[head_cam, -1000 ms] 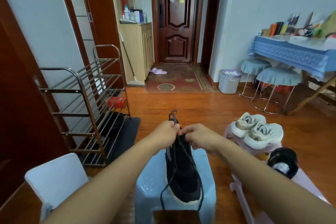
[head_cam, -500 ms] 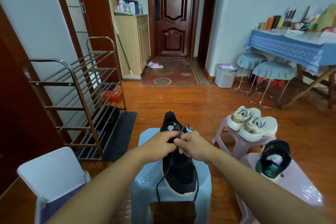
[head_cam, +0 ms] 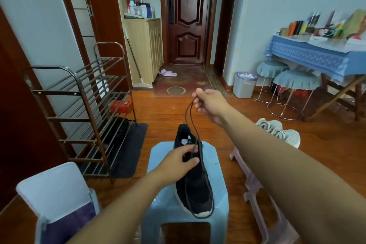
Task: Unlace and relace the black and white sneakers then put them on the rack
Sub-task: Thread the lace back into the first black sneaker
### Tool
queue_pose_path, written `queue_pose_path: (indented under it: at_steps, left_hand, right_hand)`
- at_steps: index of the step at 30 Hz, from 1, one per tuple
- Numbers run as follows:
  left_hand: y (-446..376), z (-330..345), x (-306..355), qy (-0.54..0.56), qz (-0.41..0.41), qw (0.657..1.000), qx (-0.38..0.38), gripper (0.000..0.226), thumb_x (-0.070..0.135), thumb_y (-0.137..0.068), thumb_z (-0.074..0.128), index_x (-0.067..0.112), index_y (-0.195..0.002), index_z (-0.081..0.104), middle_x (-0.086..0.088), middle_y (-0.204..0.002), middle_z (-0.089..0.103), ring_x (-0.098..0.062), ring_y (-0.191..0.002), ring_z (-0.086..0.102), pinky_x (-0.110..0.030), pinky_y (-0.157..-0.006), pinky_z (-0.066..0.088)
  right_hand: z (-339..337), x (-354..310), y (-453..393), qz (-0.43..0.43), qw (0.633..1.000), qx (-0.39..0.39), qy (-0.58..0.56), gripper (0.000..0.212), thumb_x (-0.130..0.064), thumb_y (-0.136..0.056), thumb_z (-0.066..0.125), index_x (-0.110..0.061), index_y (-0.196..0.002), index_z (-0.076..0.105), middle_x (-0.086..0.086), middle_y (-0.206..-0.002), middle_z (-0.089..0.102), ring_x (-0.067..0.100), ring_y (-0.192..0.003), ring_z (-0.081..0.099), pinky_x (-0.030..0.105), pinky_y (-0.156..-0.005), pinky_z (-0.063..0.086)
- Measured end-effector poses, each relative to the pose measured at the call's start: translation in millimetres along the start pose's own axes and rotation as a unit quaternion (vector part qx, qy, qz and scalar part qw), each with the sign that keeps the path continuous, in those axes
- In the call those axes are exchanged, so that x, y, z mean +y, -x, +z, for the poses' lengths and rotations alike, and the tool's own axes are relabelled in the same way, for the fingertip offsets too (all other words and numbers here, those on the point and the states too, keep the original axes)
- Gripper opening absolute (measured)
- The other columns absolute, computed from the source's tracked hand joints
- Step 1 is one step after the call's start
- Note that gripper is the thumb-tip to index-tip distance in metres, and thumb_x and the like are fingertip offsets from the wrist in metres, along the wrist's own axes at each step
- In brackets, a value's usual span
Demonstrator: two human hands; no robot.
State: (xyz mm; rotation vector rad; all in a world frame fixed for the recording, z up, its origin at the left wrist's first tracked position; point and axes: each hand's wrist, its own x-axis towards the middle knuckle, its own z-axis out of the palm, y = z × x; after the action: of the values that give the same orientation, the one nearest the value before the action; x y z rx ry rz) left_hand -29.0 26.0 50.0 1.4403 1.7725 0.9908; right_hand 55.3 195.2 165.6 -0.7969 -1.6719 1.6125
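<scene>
A black sneaker with a white sole (head_cam: 195, 186) lies on a light blue plastic stool (head_cam: 166, 200), toe toward me. My left hand (head_cam: 179, 161) rests on the sneaker's tongue area, thumb and fingers pinching at the upper eyelets. My right hand (head_cam: 210, 103) is raised above and beyond the shoe, pinching a loop of the black lace (head_cam: 191, 121), which runs taut down to the eyelets. More lace hangs around the toe. The metal shoe rack (head_cam: 83, 113) stands at the left. The second black sneaker is hidden behind my right arm.
A pair of cream sneakers (head_cam: 281, 131) sits on a pink stool (head_cam: 251, 182) to the right. A white folding chair (head_cam: 53, 190) is at the near left. A dark mat (head_cam: 128, 148) lies under the rack. Round stools (head_cam: 295, 83), a bin (head_cam: 244, 84) and a blue-clothed table (head_cam: 316, 53) stand at the right.
My right hand has lifted away from the shoe, pulling a loop of lace up and out. My left hand stays on the sneaker's upper part. The view has tilted down slightly.
</scene>
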Motion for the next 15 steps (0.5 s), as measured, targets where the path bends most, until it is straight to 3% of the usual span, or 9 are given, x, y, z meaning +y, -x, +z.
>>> queue_pose_path:
  at_steps: [2,3,4,6,7,9,12,15]
  left_hand:
    - [13.8,12.9,-3.9,-0.047,0.029,0.987,0.154,0.029,0.03,-0.098,0.062,0.029,-0.127,0.059,0.017,-0.125,0.057,-0.003,-0.119,0.051,-0.024,-0.099,0.044]
    - [25.5,18.8,-7.0,-0.075,0.041,0.975,0.206,0.02,0.032,-0.096,0.063,0.031,-0.115,0.058,0.017,-0.114,0.055,-0.005,-0.109,0.052,-0.03,-0.094,0.048]
    - [40.0,25.2,-11.1,-0.105,0.058,0.971,0.208,0.016,0.038,-0.093,0.064,0.032,-0.105,0.055,0.017,-0.105,0.051,-0.006,-0.099,0.051,-0.032,-0.086,0.049]
    - [67.1,39.4,-24.2,-0.239,0.142,0.956,0.09,0.028,0.054,-0.088,0.064,0.033,-0.101,0.051,0.016,-0.103,0.047,-0.006,-0.093,0.048,-0.029,-0.079,0.047]
    - [75.0,45.5,-31.8,-0.331,0.196,0.922,0.031,0.033,0.056,-0.086,0.065,0.032,-0.104,0.052,0.013,-0.105,0.047,-0.009,-0.095,0.046,-0.028,-0.08,0.046]
    - [80.4,53.0,-45.6,-0.451,0.283,0.846,-0.028,0.03,0.04,-0.086,0.067,0.028,-0.108,0.051,0.007,-0.107,0.048,-0.015,-0.097,0.046,-0.031,-0.081,0.047]
    - [74.3,53.2,-49.2,-0.496,0.333,0.802,-0.029,0.021,0.02,-0.087,0.062,0.024,-0.104,0.052,0.001,-0.105,0.049,-0.02,-0.095,0.047,-0.033,-0.08,0.048]
    - [69.1,46.1,-38.9,-0.46,0.345,0.819,-0.003,0.009,0.026,-0.092,0.061,0.023,-0.096,0.053,0.003,-0.099,0.052,-0.017,-0.087,0.05,-0.032,-0.073,0.048]
  right_hand:
    - [-1.7,18.3,1.0,0.03,0.999,0.007,-0.009,0.03,-0.027,-0.107,0.047,-0.012,-0.086,0.062,0.0,-0.068,0.055,0.01,-0.055,0.05,0.02,-0.049,0.044]
    - [-2.7,23.2,2.9,0.039,0.999,0.007,-0.011,0.03,-0.028,-0.107,0.047,-0.012,-0.087,0.062,0.0,-0.068,0.055,0.01,-0.054,0.05,0.02,-0.05,0.044]
    - [-3.8,26.5,5.0,0.046,0.999,0.005,-0.013,0.03,-0.028,-0.107,0.047,-0.012,-0.088,0.062,0.0,-0.068,0.055,0.01,-0.054,0.05,0.021,-0.051,0.045]
    - [-6.2,30.9,9.2,0.053,0.998,0.01,-0.018,0.029,-0.026,-0.108,0.046,-0.01,-0.089,0.062,0.0,-0.067,0.054,0.011,-0.054,0.049,0.022,-0.052,0.044]
    - [-6.8,32.8,11.2,0.056,0.998,0.014,-0.02,0.029,-0.026,-0.108,0.046,-0.01,-0.089,0.062,0.001,-0.067,0.054,0.011,-0.054,0.049,0.023,-0.053,0.044]
    - [-8.7,37.6,14.7,0.066,0.998,0.016,-0.015,0.029,-0.026,-0.107,0.047,-0.009,-0.091,0.063,0.001,-0.068,0.055,0.012,-0.054,0.05,0.026,-0.054,0.044]
    - [-9.2,45.4,22.6,0.078,0.997,0.007,0.003,0.028,-0.026,-0.108,0.046,-0.009,-0.093,0.063,0.001,-0.069,0.055,0.011,-0.054,0.05,0.025,-0.053,0.044]
    - [-9.1,42.9,30.1,0.077,0.997,-0.007,0.014,0.027,-0.026,-0.108,0.046,-0.008,-0.095,0.063,0.001,-0.069,0.056,0.011,-0.055,0.052,0.024,-0.054,0.046]
